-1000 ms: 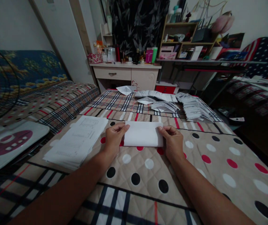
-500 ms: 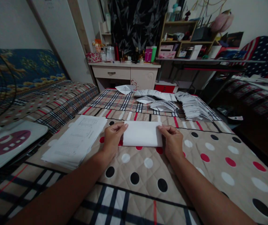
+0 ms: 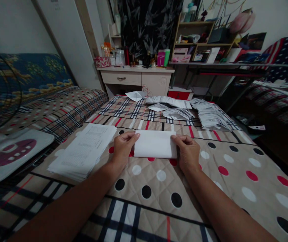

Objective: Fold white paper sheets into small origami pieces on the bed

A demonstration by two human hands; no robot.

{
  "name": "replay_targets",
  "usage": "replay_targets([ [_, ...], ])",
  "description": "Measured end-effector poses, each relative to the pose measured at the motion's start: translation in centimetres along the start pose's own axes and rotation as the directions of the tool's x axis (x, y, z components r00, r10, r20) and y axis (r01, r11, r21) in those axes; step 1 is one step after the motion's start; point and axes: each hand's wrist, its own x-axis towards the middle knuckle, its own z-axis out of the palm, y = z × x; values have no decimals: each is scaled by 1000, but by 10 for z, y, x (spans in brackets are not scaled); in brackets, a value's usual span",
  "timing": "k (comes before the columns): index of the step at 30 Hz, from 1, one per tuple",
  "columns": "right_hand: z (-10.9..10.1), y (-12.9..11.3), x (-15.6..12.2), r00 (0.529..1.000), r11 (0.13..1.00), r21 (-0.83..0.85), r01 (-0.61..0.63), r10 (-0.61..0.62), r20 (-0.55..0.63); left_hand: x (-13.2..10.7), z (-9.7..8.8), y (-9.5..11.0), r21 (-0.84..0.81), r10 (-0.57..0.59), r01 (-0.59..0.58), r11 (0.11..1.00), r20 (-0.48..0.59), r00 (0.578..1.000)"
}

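Observation:
A folded white sheet of paper (image 3: 155,145) lies level just over the bedspread, its long sides running left to right. My left hand (image 3: 124,144) pinches its left end, thumb on top and fingers curled beneath. At the right end, the thumb and fingers of my right hand (image 3: 188,149) close on the far corner in the same way. To the left of my left hand rests a stack of printed sheets (image 3: 83,151), fanned slightly at its near edge.
Beyond the hands lie several folded papers (image 3: 178,113) and a long row of them (image 3: 211,114) on the patterned bedspread (image 3: 149,181). A white folding table (image 3: 43,139) stands at the left. A dresser (image 3: 131,80) is past the bed's far end.
The whole view has shifted slightly, so everything sits a little further right. Both hands keep the same grip on the folded paper, which looks unchanged.

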Motion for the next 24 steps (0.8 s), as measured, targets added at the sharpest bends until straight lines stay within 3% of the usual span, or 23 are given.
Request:
replay_targets([
  [24, 1, -2, -1, 1000, 1000, -11, 10, -10, -6, 0, 0, 0, -1, 33, -33, 999, -7, 999],
])
